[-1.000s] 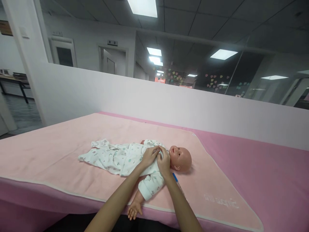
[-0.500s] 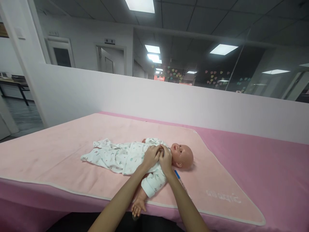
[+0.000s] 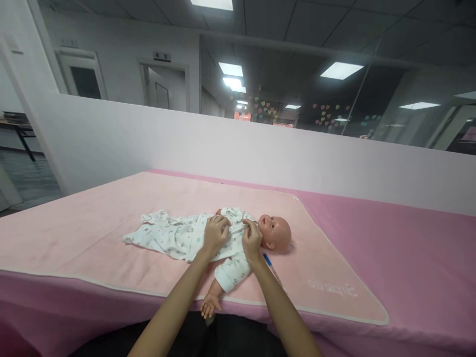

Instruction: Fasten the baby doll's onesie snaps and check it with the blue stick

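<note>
A baby doll (image 3: 277,232) lies on its back, its head to the right, in a white printed baby shirt (image 3: 237,243) and matching trousers (image 3: 163,238). My left hand (image 3: 215,234) rests on the middle of the shirt's front, fingers curled and pinching the cloth. Close to the neckline, my right hand (image 3: 252,239) pinches the shirt's upper front edge. A strip of the front runs taut between both hands. What lies under my fingertips is too small to make out. The doll's near arm (image 3: 211,300) reaches over the mat's front edge.
Beside the doll's shoulder, partly behind my right forearm, lies a blue-capped pen (image 3: 268,260). A peach mat (image 3: 316,258) with white edging covers part of the pink tablecloth (image 3: 420,248). A low white wall (image 3: 186,139) with glass above it stands behind the table.
My hands, which were together at the doll's upper chest, have moved apart. The left went toward the doll's waist; the right stays near the neckline. The camera view has shifted slightly.
</note>
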### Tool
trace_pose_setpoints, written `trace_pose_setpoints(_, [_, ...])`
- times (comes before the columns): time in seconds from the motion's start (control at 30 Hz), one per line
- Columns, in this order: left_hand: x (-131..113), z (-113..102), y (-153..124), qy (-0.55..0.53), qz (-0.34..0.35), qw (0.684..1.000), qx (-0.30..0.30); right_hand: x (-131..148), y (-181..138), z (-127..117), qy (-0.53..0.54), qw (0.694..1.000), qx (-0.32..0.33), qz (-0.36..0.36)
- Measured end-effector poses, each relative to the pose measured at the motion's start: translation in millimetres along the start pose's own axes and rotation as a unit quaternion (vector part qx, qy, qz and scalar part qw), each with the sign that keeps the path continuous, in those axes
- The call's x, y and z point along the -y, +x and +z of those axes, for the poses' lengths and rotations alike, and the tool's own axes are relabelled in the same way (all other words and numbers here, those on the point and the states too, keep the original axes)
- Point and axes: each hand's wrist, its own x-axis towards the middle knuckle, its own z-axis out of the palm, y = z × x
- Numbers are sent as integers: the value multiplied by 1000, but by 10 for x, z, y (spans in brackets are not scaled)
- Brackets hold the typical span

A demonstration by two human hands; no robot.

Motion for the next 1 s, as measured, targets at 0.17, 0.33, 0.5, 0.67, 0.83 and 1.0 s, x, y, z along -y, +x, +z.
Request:
trace_pose_setpoints(0.17, [-35,-40,-40,-10,33,999,35,3,0,-5,-17,999,16,-29])
trace_pose_setpoints(0.33, [-73,-22,-60,-9,47,998,33,80,13,-28,-83,987,107,-85])
trace_pose_setpoints(0.5, [-54,62,-85,-1,38,999,32,180,36,-53,-104,978,149,-101])
trace_pose_setpoints(0.67, [-26,111,-81,-14,2,1000,17,193,44,-50,-114,978,155,-85])
trace_pose_setpoints(0.83, [-24,116,-61,-38,-18,999,19,129,36,-2,-149,975,146,-72])
trace_pose_setpoints(1.0, [-35,93,-61,-59,-33,997,26,93,31,13,-160,972,145,-95])
